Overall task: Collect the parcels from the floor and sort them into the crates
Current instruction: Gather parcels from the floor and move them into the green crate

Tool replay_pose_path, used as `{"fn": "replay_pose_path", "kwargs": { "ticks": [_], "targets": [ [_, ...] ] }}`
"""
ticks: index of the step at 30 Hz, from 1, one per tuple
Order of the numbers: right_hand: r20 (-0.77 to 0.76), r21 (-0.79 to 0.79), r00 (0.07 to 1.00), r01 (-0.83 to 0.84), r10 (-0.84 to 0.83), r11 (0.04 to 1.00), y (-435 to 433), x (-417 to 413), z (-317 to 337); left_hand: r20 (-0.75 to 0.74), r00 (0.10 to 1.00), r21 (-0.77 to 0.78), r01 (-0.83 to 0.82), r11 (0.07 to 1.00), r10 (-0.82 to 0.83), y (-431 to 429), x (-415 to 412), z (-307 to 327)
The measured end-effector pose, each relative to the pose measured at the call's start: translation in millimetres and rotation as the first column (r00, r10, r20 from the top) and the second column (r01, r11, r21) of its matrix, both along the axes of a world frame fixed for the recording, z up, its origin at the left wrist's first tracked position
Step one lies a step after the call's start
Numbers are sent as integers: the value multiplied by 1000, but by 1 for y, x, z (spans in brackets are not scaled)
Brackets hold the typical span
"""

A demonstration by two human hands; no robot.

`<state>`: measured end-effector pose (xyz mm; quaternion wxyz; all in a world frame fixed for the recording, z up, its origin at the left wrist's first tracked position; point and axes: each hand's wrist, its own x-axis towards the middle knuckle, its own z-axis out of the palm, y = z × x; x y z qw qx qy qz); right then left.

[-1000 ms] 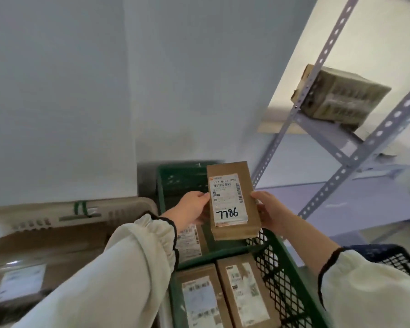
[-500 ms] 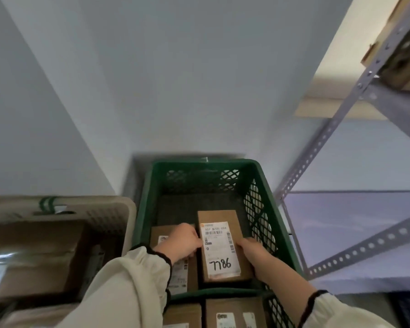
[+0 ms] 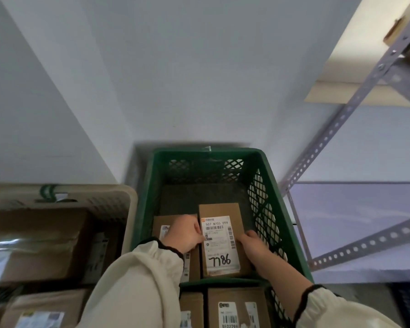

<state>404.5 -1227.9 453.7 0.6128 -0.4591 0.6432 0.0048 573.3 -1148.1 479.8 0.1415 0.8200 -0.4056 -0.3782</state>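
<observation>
A brown cardboard parcel [image 3: 223,240] with a white label marked 7786 lies inside the green mesh crate [image 3: 206,153], at its near right. My left hand [image 3: 186,234] holds the parcel's left edge with curled fingers. My right hand [image 3: 252,243] grips its right edge. A second labelled parcel [image 3: 162,223] lies to the left in the same crate, partly hidden under my left hand and sleeve.
A beige crate [image 3: 126,197] at the left holds large brown boxes [image 3: 38,242]. Below the green crate's near rim sit more labelled parcels [image 3: 237,306]. A grey perforated metal shelf frame [image 3: 336,129] rises at the right, close to the crate. White walls stand behind.
The parcel marked 7786 went from held up above the crates to down inside the green crate, both hands still on it. The view tilted down toward the crate.
</observation>
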Motion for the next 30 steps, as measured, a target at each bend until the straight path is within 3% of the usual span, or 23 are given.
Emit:
{"fn": "replay_pose_path", "kwargs": {
  "ticks": [2,5,7,9,16,24,30],
  "targets": [
    [-38,-31,999,-32,31,999,2,2,6,48,999,-46,2,999,1,1,-6,5],
    [-219,-86,964,-172,150,981,8,1,25,113,993,-113,-26,993,38,10,-19,15],
    [-265,-134,957,-156,117,979,13,-4,42,126,990,-127,-49,991,65,19,-25,24],
    [-265,-189,958,-162,109,969,19,-11,61,118,993,-121,-11,993,25,28,-25,36],
    [-278,-262,905,-393,321,881,40,-21,144,130,964,-13,236,972,-232,49,-9,118],
    [-235,-528,868,-492,437,692,98,3,246,257,930,-112,299,948,-263,83,-8,211],
    [-212,-588,849,-507,484,631,141,5,277,287,937,-174,258,950,-201,140,-12,243]
  ]
}}
